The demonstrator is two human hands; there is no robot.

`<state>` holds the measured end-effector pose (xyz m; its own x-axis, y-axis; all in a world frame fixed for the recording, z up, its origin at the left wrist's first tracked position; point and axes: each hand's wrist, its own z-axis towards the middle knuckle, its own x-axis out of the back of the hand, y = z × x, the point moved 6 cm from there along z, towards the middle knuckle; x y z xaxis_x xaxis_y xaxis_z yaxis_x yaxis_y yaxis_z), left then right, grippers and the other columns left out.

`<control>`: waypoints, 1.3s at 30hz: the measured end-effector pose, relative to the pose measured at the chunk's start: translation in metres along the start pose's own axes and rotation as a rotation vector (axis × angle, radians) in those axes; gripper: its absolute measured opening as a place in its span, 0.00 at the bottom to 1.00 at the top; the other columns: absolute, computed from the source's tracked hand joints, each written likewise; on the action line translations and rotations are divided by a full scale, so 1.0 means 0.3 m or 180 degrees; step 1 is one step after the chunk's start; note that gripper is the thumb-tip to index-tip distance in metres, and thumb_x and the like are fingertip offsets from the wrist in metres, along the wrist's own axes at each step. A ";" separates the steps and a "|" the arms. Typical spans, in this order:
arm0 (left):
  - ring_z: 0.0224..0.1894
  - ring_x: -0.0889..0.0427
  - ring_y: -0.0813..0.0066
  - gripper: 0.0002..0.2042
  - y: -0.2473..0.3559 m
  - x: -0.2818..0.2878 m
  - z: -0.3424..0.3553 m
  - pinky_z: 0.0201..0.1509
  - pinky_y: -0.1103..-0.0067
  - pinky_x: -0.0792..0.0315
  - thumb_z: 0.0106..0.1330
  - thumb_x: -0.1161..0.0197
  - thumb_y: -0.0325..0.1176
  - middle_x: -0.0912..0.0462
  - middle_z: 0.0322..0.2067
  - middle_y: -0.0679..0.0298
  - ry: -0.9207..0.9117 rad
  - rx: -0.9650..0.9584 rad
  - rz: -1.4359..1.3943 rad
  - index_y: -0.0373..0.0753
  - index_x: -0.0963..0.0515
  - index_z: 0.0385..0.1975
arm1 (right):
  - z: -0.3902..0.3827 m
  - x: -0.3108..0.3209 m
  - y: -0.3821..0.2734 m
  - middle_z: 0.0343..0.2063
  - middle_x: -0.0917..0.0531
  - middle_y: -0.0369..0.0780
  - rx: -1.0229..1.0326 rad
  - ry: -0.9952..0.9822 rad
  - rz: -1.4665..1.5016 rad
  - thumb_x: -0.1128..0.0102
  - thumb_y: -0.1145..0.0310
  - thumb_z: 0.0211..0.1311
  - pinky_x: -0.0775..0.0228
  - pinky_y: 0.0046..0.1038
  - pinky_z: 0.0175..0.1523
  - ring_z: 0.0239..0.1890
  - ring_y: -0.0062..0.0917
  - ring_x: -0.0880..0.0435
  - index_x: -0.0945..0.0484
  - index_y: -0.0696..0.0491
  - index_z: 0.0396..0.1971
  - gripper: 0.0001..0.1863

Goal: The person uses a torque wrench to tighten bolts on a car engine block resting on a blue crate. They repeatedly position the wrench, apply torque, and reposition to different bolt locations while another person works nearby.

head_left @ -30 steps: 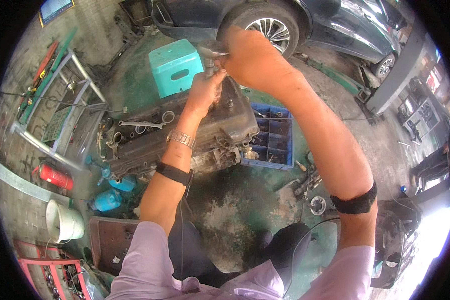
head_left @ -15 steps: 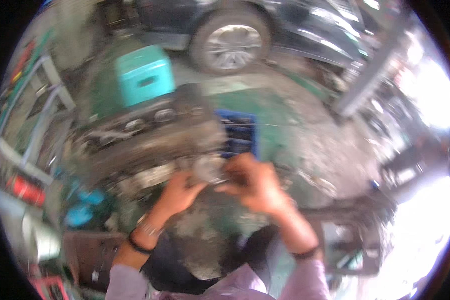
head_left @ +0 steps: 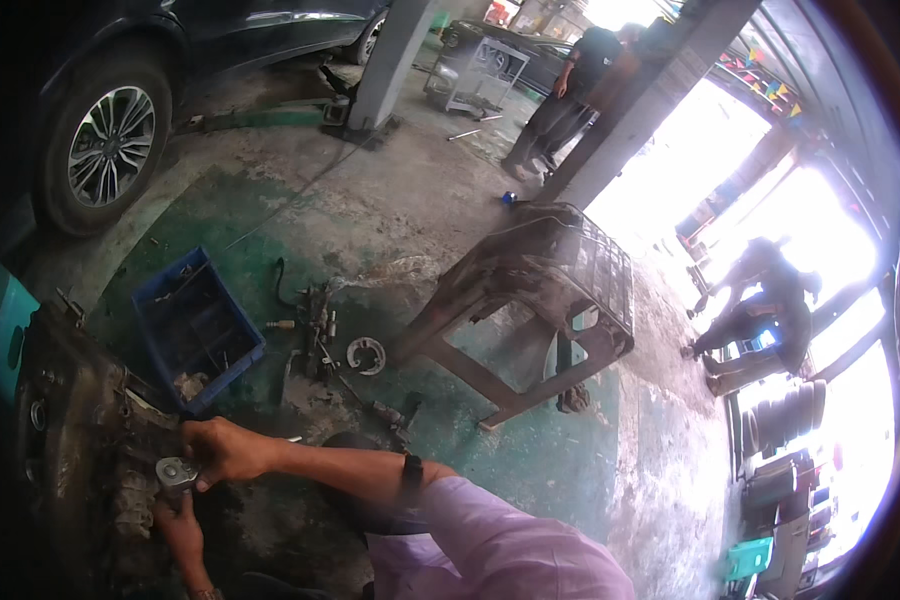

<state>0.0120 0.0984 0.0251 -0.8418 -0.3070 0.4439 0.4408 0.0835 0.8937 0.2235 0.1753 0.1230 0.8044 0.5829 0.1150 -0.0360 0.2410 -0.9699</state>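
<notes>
At the lower left, both hands meet at a small grey metal part (head_left: 173,472) with a round, disc-like head; its exact kind does not show. My left hand (head_left: 179,532) closes on it from below. From the right, my right hand (head_left: 230,449) grips its side with bent fingers, their tips partly hidden. Close beside both hands is a grimy engine block (head_left: 65,420), dark and partly in shadow at the left rim.
A blue crate (head_left: 142,325) with dark odds and ends sits beyond my right hand. Loose metal parts (head_left: 317,325) and a C-shaped part (head_left: 367,356) lie on the green floor. A dirty stool (head_left: 515,265) stands right of them. Two people (head_left: 570,95) (head_left: 760,310) are farther off.
The view has swung to the right, so the hands, crate and engine block now appear farther left. Both hands remain together at the metal part.
</notes>
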 end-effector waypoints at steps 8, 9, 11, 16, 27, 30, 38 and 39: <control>0.42 0.23 0.57 0.20 -0.064 -0.044 -0.024 0.49 0.65 0.30 0.68 0.36 0.41 0.22 0.40 0.49 -0.0297 0.0598 0.0573 0.27 0.26 0.45 | -0.014 -0.015 0.137 0.30 0.24 0.36 -0.0164 -0.0121 0.0078 0.22 0.73 0.43 0.29 0.29 0.36 0.34 0.23 0.25 0.30 0.55 0.35 0.23; 0.42 0.23 0.56 0.20 -0.038 -0.045 -0.021 0.49 0.65 0.29 0.68 0.37 0.41 0.22 0.40 0.49 -0.0342 0.0648 0.0407 0.27 0.26 0.45 | -0.012 -0.013 0.131 0.30 0.24 0.36 -0.0103 -0.0108 0.0059 0.23 0.73 0.44 0.29 0.29 0.37 0.34 0.22 0.25 0.29 0.55 0.36 0.23; 0.41 0.22 0.55 0.20 0.026 -0.030 -0.031 0.47 0.64 0.29 0.68 0.37 0.42 0.20 0.39 0.48 -0.0524 0.0671 0.0589 0.27 0.24 0.45 | -0.013 -0.007 0.123 0.30 0.24 0.36 -0.0101 -0.0081 -0.0082 0.22 0.72 0.45 0.29 0.28 0.37 0.34 0.22 0.25 0.28 0.55 0.37 0.22; 0.41 0.16 0.59 0.14 0.106 -0.054 -0.039 0.45 0.66 0.26 0.66 0.37 0.35 0.15 0.38 0.50 -0.0819 0.0624 0.0616 0.30 0.19 0.43 | -0.024 0.003 0.109 0.29 0.24 0.35 -0.0147 -0.0217 0.0060 0.18 0.66 0.41 0.30 0.27 0.37 0.34 0.21 0.26 0.25 0.55 0.35 0.24; 0.21 0.29 0.50 0.05 0.231 0.040 0.011 0.24 0.67 0.39 0.48 0.40 0.22 0.31 0.19 0.47 -0.0238 -0.0573 0.0642 0.32 0.29 0.19 | -0.034 -0.041 0.170 0.36 0.21 0.36 -0.0828 -0.0376 0.1100 0.22 0.72 0.46 0.29 0.27 0.46 0.39 0.23 0.22 0.24 0.56 0.38 0.21; 0.19 0.29 0.50 0.08 0.234 0.044 0.017 0.22 0.67 0.39 0.48 0.37 0.24 0.32 0.16 0.48 -0.0177 -0.0630 0.0777 0.33 0.31 0.16 | -0.047 -0.044 0.164 0.35 0.20 0.36 -0.1276 -0.0591 0.1748 0.30 0.71 0.59 0.28 0.22 0.43 0.36 0.21 0.19 0.28 0.55 0.41 0.15; 0.16 0.33 0.54 0.13 0.245 0.051 0.015 0.20 0.69 0.40 0.48 0.32 0.25 0.34 0.14 0.51 -0.0078 -0.0840 0.0814 0.35 0.33 0.14 | -0.064 -0.082 0.147 0.41 0.17 0.49 -0.2030 -0.1304 0.1672 0.49 0.61 0.64 0.27 0.27 0.43 0.36 0.30 0.17 0.27 0.65 0.48 0.22; 0.16 0.33 0.54 0.13 0.245 0.051 0.015 0.20 0.69 0.39 0.48 0.32 0.25 0.34 0.14 0.51 -0.0090 -0.0872 0.0937 0.35 0.33 0.13 | -0.070 -0.086 0.163 0.43 0.17 0.50 -0.2016 -0.1434 0.1601 0.49 0.62 0.62 0.26 0.27 0.44 0.38 0.31 0.17 0.27 0.67 0.49 0.24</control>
<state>0.0302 0.1041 0.0980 -0.6737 -0.2812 0.6834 0.7279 -0.0929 0.6793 0.2134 0.1558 0.0681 0.4706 0.7826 -0.4075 0.1192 -0.5140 -0.8495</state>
